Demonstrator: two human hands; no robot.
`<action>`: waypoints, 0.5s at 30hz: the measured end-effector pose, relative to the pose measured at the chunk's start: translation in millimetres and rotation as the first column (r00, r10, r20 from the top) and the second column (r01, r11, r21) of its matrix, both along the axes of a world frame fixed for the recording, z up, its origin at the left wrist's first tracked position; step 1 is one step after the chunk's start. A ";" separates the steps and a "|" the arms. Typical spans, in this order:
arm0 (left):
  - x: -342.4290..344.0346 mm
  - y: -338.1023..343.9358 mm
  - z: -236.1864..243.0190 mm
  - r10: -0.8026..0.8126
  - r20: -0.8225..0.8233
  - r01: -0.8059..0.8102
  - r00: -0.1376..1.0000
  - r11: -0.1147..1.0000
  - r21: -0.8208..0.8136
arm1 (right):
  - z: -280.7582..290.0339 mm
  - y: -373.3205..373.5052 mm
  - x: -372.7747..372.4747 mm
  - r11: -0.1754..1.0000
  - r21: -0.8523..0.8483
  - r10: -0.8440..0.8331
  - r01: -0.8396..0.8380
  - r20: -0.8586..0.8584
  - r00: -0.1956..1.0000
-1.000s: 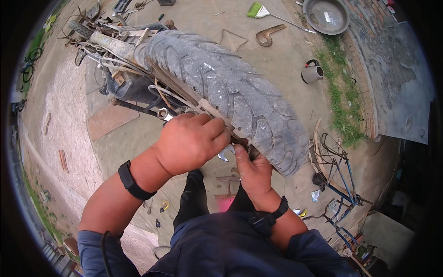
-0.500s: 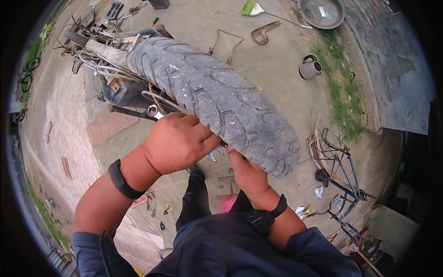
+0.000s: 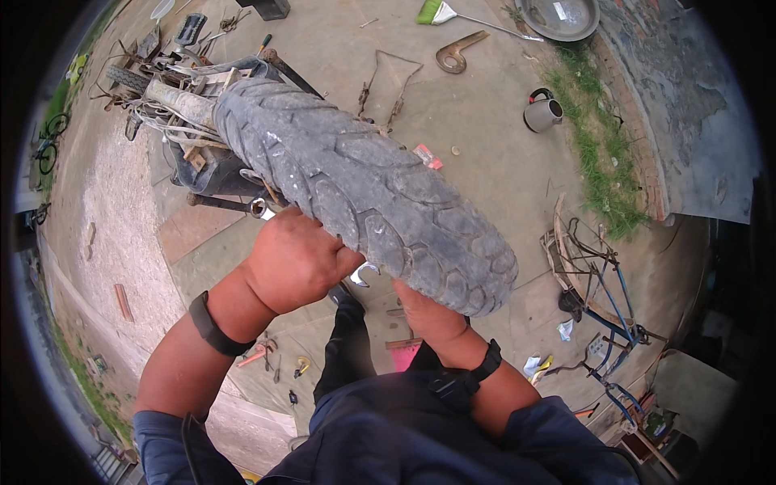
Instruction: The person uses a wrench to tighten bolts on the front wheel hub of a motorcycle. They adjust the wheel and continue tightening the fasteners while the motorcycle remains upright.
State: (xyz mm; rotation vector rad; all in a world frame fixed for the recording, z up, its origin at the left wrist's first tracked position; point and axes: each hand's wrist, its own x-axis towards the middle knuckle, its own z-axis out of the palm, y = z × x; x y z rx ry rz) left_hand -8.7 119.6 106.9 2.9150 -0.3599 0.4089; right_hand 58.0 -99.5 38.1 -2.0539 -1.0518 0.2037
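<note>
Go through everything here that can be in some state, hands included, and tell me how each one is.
Left hand: closed, apparently around the wrench
Right hand: fingers hidden by the tyre, so open or shut cannot be told
Wrench: ring end and open end showing, middle covered
Tyre: dusty, tread facing up
Broom: lying down
Basin: mouth up
Left wristband: fastened
</note>
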 end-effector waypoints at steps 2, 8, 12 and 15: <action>2.0 -0.4 2.6 -0.003 0.000 0.003 1.000 1.000 -0.012 | -0.9 -0.8 -0.4 1.000 -0.019 0.001 -0.001 0.022 1.000; 3.6 1.4 1.7 -0.006 0.012 0.006 1.000 1.000 -0.030 | 10.9 3.9 3.7 1.000 -0.008 0.001 -0.002 -0.050 0.999; 0.4 3.6 2.0 0.000 -0.041 0.000 0.999 1.000 -0.002 | 21.6 9.8 2.5 0.995 0.075 -0.048 0.070 -0.270 0.962; 2.6 0.5 1.1 0.026 0.010 -0.025 1.000 0.999 -0.026 | 20.6 9.5 1.4 0.988 0.141 -0.024 0.056 -0.222 0.975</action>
